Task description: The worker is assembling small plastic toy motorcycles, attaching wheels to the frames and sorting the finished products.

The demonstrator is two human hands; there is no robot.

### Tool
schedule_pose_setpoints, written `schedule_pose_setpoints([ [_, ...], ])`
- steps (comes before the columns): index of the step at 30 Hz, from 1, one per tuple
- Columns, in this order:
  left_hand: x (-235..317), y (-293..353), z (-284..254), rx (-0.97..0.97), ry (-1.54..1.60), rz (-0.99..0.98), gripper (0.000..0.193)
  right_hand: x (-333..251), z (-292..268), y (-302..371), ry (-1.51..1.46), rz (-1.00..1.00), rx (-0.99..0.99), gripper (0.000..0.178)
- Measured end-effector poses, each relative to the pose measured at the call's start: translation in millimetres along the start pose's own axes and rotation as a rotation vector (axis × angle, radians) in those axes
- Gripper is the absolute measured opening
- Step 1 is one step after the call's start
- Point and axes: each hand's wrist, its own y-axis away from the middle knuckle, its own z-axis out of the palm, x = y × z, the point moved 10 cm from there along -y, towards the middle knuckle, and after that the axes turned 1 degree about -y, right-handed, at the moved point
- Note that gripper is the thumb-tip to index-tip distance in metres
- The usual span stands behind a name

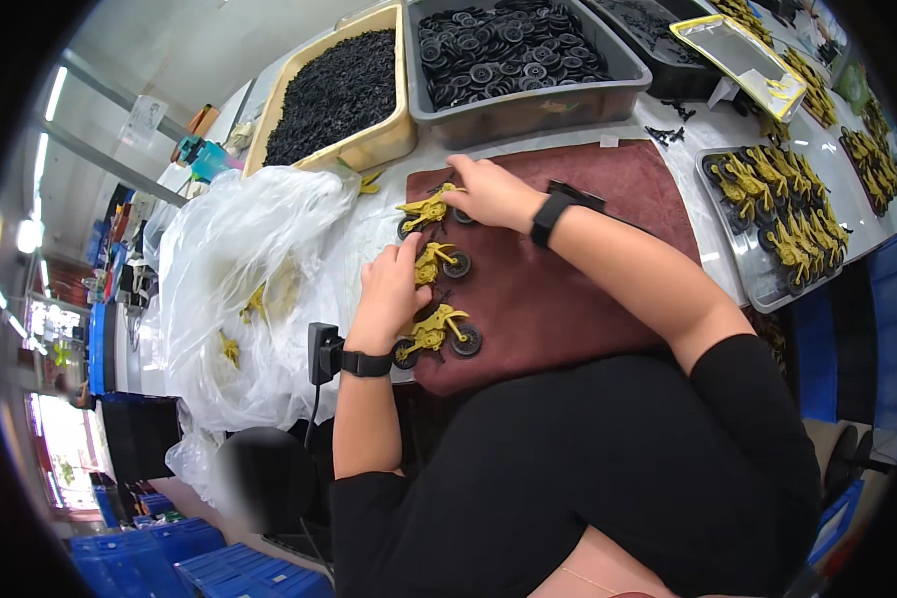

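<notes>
Three yellow toy motorcycles with black wheels lie in a column along the left side of a brown cloth (pixel 588 269). My right hand (pixel 488 194) is closed at the front end of the far toy motorcycle (pixel 429 209), partly covering its front wheel. My left hand (pixel 391 284) curls around the rear of the middle toy motorcycle (pixel 431 264), thumb and forefinger on either side, hiding its back wheel. The near toy motorcycle (pixel 434 331) rests by my left wrist, untouched, with both wheels showing.
Behind the cloth stand a cream bin (pixel 399 140) of small black parts and a grey bin (pixel 538 105) of black wheels. A crumpled clear plastic bag (pixel 239 229) with yellow parts lies left. On the right, a tray (pixel 767 294) holds several toy motorcycles, near a yellow-rimmed tray (pixel 688 35).
</notes>
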Motion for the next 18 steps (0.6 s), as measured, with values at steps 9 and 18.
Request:
schedule_pose_setpoints([
  [9, 35.7, 49.7, -24.0, -0.077, 0.104, 0.129, 0.072, 35.2, -10.7, 18.1, -0.026, 0.135, -0.205, 0.057],
  [18, 56.6, 47.0, -12.6, -0.158, 0.106, 0.158, 0.067, 84.6, -241.3, 226.4, -0.102, 0.46, 0.62, 0.039],
])
